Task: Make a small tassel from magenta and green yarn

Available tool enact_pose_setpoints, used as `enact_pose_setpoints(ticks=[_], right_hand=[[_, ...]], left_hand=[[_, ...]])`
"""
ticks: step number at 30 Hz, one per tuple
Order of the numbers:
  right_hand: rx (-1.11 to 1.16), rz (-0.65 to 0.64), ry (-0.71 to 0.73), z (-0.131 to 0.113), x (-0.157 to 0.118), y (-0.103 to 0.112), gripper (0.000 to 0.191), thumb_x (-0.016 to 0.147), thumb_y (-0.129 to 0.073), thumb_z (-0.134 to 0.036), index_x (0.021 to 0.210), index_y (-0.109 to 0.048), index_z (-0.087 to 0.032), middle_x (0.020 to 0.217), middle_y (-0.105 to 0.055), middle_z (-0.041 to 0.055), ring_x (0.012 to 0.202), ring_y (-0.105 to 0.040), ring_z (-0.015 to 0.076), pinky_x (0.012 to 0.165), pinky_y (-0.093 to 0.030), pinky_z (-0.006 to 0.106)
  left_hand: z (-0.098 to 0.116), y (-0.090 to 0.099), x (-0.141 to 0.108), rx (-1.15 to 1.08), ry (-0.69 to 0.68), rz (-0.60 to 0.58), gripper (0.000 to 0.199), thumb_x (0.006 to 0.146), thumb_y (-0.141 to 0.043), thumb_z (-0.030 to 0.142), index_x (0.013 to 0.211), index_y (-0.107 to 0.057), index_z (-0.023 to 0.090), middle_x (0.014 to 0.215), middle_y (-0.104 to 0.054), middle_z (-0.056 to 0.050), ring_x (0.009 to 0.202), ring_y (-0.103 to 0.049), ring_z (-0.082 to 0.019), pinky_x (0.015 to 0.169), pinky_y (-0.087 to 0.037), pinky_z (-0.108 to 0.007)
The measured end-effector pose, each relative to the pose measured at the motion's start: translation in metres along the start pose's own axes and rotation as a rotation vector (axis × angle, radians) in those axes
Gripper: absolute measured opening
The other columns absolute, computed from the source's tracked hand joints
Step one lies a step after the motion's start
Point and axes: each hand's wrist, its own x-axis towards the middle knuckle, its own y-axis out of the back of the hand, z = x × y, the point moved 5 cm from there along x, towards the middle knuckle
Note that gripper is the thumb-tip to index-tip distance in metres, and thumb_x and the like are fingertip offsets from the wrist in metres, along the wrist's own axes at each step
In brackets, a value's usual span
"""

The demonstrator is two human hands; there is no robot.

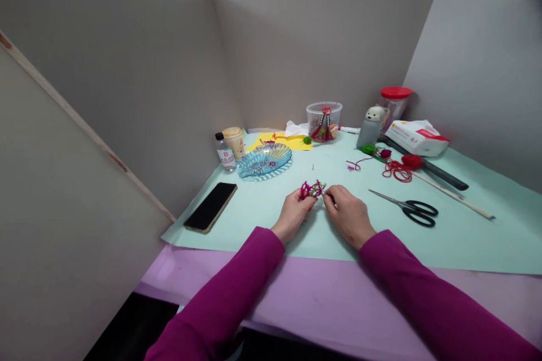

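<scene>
My left hand point(295, 213) is closed around a small magenta and green knotted yarn piece point(312, 188), held above the pale green table cover. Close beside it, my right hand point(346, 211) pinches at the piece's right edge; what lies between thumb and finger is too small to name. Black-handled scissors point(409, 206) rest to the right, their blades pointing toward my right hand. A small pin-like bit point(313, 167) lies just beyond the yarn piece. Scraps of magenta yarn point(354, 166) lie further off to the right.
A phone point(212, 207) lies at left. Behind it stand a bottle point(226, 152), a cup point(234, 142) and a blue dish point(266, 163) with beads. A plastic tub point(324, 121), red yarn point(398, 170), a tissue pack point(418, 137) and a stick point(455, 196) sit further back and right.
</scene>
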Motion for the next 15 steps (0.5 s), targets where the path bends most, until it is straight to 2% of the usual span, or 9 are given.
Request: enact_pose_setpoints(ticks=[4, 11, 15], right_hand=[[0.109, 0.008, 0.013, -0.0011, -0.0008, 0.0013, 0.016, 0.087, -0.042, -0.028, 0.081, -0.055, -0.02, 0.082, -0.062, 0.0039, 0.073, -0.054, 0.0158, 0.061, -0.034, 0.026], [0.247, -0.019, -0.005, -0.0002, -0.0012, -0.0019, 0.016, 0.084, -0.043, -0.027, 0.074, -0.053, -0.02, 0.073, -0.058, 0.0009, 0.066, -0.051, 0.0137, 0.064, -0.035, 0.025], [0.279, -0.023, -0.089, 0.0067, -0.0005, -0.0028, 0.014, 0.082, -0.046, -0.026, 0.071, -0.053, -0.02, 0.067, -0.056, -0.001, 0.062, -0.049, 0.013, 0.062, -0.034, 0.025]], left_hand=[[-0.0009, 0.0015, 0.0012, -0.01, -0.013, 0.02, 0.025, 0.069, -0.066, 0.03, 0.085, -0.053, 0.016, 0.058, -0.035, 0.007, 0.044, -0.023, -0.003, 0.041, -0.017, -0.019], [-0.0057, 0.0048, 0.0059, -0.101, -0.021, 0.055, 0.027, 0.069, -0.069, 0.032, 0.08, -0.051, 0.015, 0.055, -0.032, 0.008, 0.044, -0.024, -0.004, 0.041, -0.018, -0.019], [-0.0053, 0.0077, 0.0054, -0.146, -0.02, 0.091, 0.024, 0.069, -0.068, 0.029, 0.08, -0.05, 0.016, 0.053, -0.03, 0.008, 0.043, -0.022, -0.004, 0.04, -0.017, -0.02]])
